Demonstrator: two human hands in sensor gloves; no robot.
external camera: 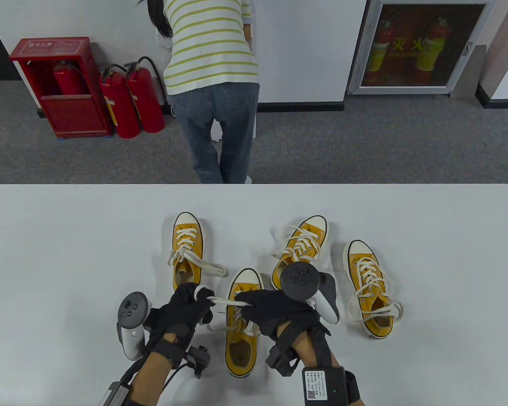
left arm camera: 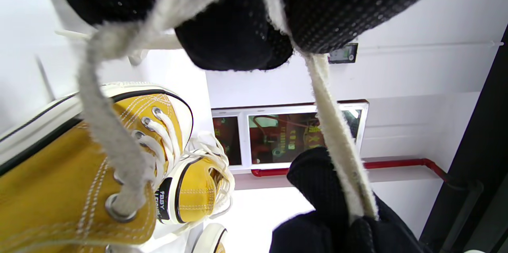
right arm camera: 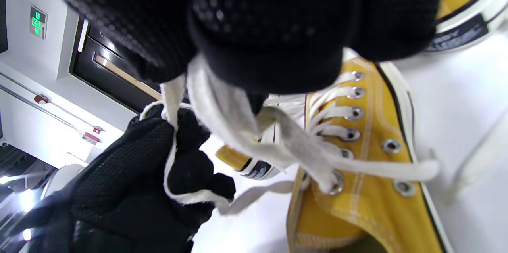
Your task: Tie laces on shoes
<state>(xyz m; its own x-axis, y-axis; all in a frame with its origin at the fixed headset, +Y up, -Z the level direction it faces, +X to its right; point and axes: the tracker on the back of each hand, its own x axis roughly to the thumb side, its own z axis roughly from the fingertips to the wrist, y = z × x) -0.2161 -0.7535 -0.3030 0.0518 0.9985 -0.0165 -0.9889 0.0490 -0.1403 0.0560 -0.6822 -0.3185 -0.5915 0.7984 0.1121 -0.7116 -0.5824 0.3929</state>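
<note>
two gloved hands pull a white lace [external camera: 225, 301] tight over a yellow shoe [external camera: 240, 325] on a white table [external camera: 46, 237].

nearest, the left hand [external camera: 181, 311] pinches one stretch of the lace and the right hand [external camera: 275, 311] clamps the other, the lace taut between them above the shoe's eyelets. beyond lie three more yellow shoes [external camera: 188, 249], laces loose. past the table a person [external camera: 213, 84] in a striped top stands by red extinguishers [external camera: 131, 101].

Beyond the table [external camera: 67, 237] — a person [external camera: 211, 84], red extinguishers [external camera: 131, 101], cabinet [external camera: 419, 46]
</note>
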